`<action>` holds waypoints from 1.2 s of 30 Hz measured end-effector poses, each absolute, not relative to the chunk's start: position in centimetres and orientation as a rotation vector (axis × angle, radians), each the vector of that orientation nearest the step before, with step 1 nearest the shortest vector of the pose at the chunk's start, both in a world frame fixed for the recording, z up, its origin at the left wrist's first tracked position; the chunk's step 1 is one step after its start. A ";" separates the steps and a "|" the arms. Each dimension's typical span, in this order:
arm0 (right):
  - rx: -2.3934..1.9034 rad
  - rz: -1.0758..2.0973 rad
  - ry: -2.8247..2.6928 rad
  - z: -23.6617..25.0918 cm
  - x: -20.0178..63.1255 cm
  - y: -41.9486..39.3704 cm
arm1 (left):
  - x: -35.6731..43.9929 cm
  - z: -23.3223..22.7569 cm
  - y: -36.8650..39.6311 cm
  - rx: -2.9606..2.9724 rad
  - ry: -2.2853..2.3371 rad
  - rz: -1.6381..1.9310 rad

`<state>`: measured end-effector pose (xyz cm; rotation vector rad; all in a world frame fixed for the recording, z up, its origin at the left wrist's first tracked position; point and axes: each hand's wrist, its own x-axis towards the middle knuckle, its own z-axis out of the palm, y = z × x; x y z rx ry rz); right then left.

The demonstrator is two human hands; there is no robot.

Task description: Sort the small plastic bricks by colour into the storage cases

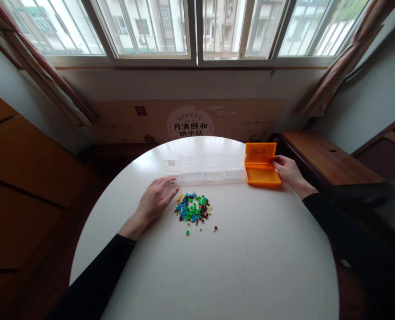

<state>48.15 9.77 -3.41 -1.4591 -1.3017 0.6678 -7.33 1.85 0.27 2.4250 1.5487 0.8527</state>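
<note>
Orange box sits open on the round white table, its lid tipped up behind the tray, and it touches the right end of the clear compartment organizer. Your right hand rests against the box's right side, fingers loosely curled with the tips on the edge where lid and tray meet; you are touching it rather than pinching it. The organizer runs leftward from the orange box in a row of see-through cells, its lid standing open along the back, and I cannot tell whether anything lies inside. Your left hand lies flat on the table just in front of the organizer's left end, palm down, fingers together and stretched toward it, holding nothing. The pile of small bricks, blue, green, brown, yellow and white, lies near the front of the organizer's middle, just beside your left fingertips. A few loose pieces sit slightly nearer to you than the pile.
</note>
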 end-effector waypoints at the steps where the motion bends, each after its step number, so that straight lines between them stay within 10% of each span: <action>1: -1.472 0.665 -1.314 -3.4 47.9 10.1 | -7.4 0.2 1.8 2.425 1.555 0.847; 36: -1.587 0.557 -1.420 -3.8 41.6 11.7 | -9.5 -0.2 2.4 2.409 1.784 0.975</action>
